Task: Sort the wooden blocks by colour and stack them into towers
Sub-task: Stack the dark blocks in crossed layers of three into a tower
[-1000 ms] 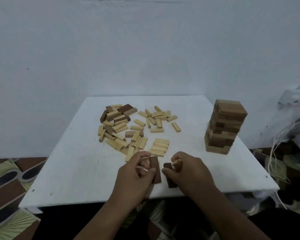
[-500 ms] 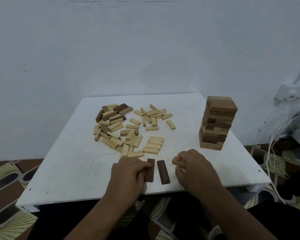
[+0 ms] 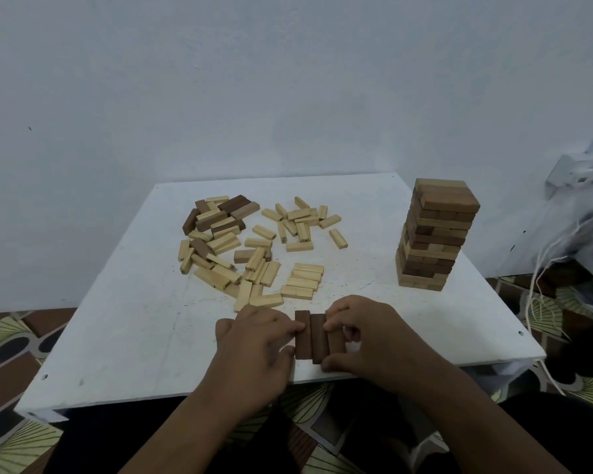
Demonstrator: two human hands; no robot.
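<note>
Hands meet low in the centre of the frame, at the near edge of a white table (image 3: 124, 323). Between them lie three dark brown blocks (image 3: 317, 336), side by side and touching, their long axes running away from the viewer, from the bottom of the frame toward the top. The left hand (image 3: 254, 350) presses its fingertips against the left side of the left block. The right hand (image 3: 367, 340) curls over the right block, fingers on its far end and thumb at the near end of the row, so that block is partly hidden. Both hands hold narrow, squeezing the row together from either side. This looks like the first layer of a dark tower being squared up.

For the coming move, the row sits directly between the two hands, equally near to each. A next layer would likely lie crosswise, long axis running left to right. More dark blocks are in the loose pile (image 3: 220, 234) at centre left of the frame, beyond the left hand and nearer to it than to the right.

Pale blocks lie scattered there too, with a small neat row of pale blocks (image 3: 303, 280) just beyond the hands. A mixed tower (image 3: 435, 234) of light and brown layers stands upright at the right of the table, well apart from the hands.

No brands, labels or writing can be read anywhere.
</note>
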